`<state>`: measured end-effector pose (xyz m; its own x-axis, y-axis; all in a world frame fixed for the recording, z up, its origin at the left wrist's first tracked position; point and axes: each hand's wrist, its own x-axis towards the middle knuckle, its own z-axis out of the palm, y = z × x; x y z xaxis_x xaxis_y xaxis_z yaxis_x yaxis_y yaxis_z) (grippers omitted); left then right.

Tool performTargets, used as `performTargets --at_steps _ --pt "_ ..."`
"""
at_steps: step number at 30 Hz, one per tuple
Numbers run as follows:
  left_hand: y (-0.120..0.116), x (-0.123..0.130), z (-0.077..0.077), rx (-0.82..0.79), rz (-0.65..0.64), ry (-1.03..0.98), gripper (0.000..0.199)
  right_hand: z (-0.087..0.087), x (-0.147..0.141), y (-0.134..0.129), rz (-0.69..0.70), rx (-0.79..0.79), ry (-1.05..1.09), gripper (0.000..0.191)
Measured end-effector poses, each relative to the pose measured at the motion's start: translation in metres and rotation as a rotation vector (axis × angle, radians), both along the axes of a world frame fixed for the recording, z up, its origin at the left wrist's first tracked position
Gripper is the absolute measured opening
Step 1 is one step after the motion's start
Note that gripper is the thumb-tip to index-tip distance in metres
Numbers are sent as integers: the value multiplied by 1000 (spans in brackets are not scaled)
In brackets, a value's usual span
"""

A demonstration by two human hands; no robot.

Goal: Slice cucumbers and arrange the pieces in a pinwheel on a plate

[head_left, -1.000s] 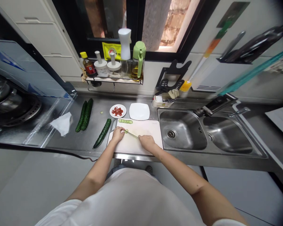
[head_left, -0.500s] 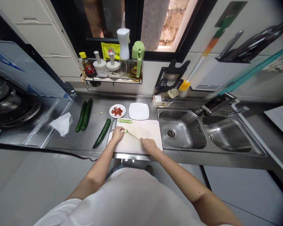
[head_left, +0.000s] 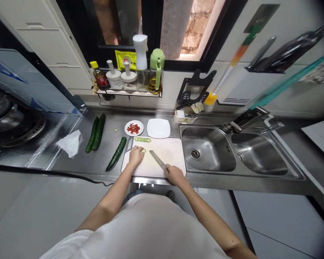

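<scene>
Knife [head_left: 157, 160]: long, straight metal blade, dull grey. Long axis diagonal; the tip points away from the person and to the left, the handle end back toward the person and to the right. Positioned over the right half of the cutting board [head_left: 171, 153], tip near the cucumber piece [head_left: 143, 151] but apart from it; contact between blade and board cannot be told.

Right hand [head_left: 175, 175]: closed around the knife handle, at the board's near right portion.

Left hand [head_left: 136, 155]: fingers gathered around the cucumber piece, at the board's left side. Piece mostly hidden by the fingers; pale, moist-looking cut face turned right, toward the blade.

Cutting board: pale, smooth, rectangular with rounded corners and a grey edge; long axis left to right along the table [head_left: 95, 163], which is brushed metal.

Cucumber slices [head_left: 143, 139]: thin, round, pale green with darker rims; an overlapping row running left to right at the board's far left.

Whole cucumber [head_left: 116, 154]: dark green, bumpy skin, slightly curved; left of the board, far end leaning right.

Two cucumbers [head_left: 98, 133]: same skin, side by side farther left, similarly slanted.

Round plate [head_left: 126, 131]: white, glossy, bearing chopped red pieces [head_left: 133, 128].

Square plate [head_left: 158, 128]: white, glossy, rounded corners, just beyond the board.
</scene>
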<state>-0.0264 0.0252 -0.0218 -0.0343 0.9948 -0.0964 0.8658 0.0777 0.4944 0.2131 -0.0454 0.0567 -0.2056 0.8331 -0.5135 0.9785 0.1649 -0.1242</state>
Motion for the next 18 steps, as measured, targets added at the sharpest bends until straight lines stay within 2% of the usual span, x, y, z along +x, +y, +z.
performTargets --at_steps 4,7,18 --pt "3 2 1 -19 14 -6 25 -6 1 -2 -146 6 -8 30" --pt "8 3 1 -19 28 4 26 -8 3 -1 -200 35 -17 31" --pt "19 10 3 -104 66 55 19 -12 11 3 -207 54 -59 33"
